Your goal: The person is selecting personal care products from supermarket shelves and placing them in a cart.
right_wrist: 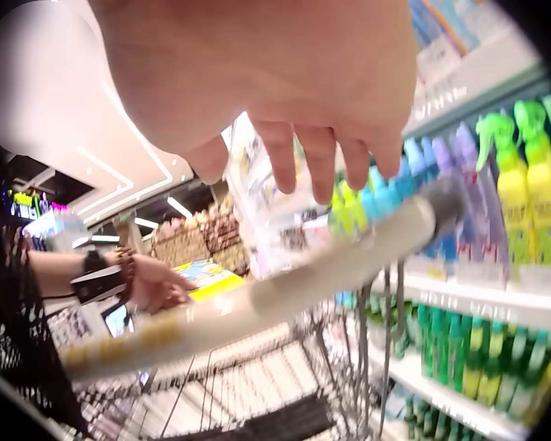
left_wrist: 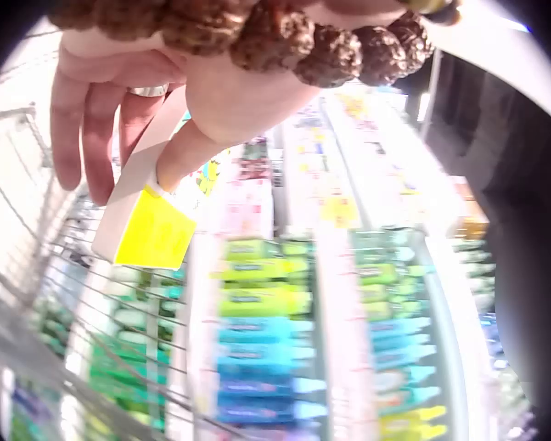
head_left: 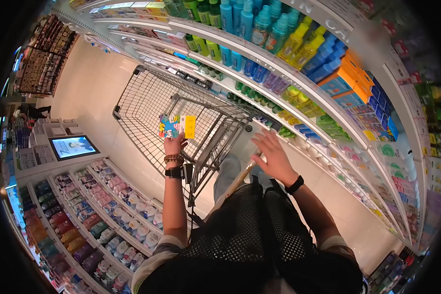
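Where the left side begins: tiered white shelves (head_left: 59, 170) of bottles stand beside a lit screen (head_left: 74, 147).
Left hand (head_left: 174, 144): pinches, thumb on one face, fingers opposite.
Held item: flat blue, multicoloured carton box with white and yellow panels (head_left: 172, 126); projects beyond the fingertips, above the cart, yellow end toward the right.
Cart: grey wire-mesh shopping cart (head_left: 137, 98), pale rounded handle bar (right_wrist: 285, 289).
Right hand (head_left: 275, 158): fingers extended, unclasped, near the bar; contact cannot be told.
Right side: white-edged display shelving (head_left: 274, 70) of coloured bottles.
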Tool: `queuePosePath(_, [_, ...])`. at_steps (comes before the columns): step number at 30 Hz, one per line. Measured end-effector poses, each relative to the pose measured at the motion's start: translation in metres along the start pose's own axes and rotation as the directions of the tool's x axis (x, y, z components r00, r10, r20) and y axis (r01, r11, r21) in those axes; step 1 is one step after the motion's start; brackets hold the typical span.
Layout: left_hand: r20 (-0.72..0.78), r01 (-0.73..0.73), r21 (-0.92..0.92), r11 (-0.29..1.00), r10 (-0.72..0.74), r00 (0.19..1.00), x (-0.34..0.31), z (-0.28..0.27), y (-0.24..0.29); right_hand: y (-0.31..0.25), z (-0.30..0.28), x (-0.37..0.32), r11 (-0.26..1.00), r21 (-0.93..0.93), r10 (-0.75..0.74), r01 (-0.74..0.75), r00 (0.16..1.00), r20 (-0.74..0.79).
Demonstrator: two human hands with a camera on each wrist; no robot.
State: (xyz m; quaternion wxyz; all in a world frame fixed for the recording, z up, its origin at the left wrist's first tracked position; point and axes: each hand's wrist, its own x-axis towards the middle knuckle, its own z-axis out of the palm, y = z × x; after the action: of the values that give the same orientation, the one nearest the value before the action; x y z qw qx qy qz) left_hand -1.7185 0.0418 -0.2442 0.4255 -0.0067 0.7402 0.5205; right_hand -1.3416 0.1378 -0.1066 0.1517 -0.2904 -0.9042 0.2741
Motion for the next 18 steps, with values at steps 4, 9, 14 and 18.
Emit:
queuePosePath(4, [-0.051,0.125,0.319,0.939,-0.115,0.992,0.145,0.033,-0.104,0.004,0.041,-0.006,0.998,-0.003,0.064,-0.064,0.993,0.097])
queuePosePath(9, [-0.001,0.396,0.383,0.834,-0.429,0.903,0.262,0.091,-0.189,0.010,0.059,-0.011,0.993,-0.021,0.114,-0.112,0.979,0.167])
queuePosePath(14, [0.485,-0.410,0.861,0.301,-0.244,0.840,0.319,0.117,-0.235,0.012,0.082,-0.018,0.990,-0.017,0.138,-0.137,0.984,0.108])
queuePosePath(18, [0.100,-0.038,0.956,0.292,-0.202,0.974,0.335,0.131,-0.268,0.010,0.080,-0.002,0.985,-0.052,0.167,-0.163,0.982,0.085])
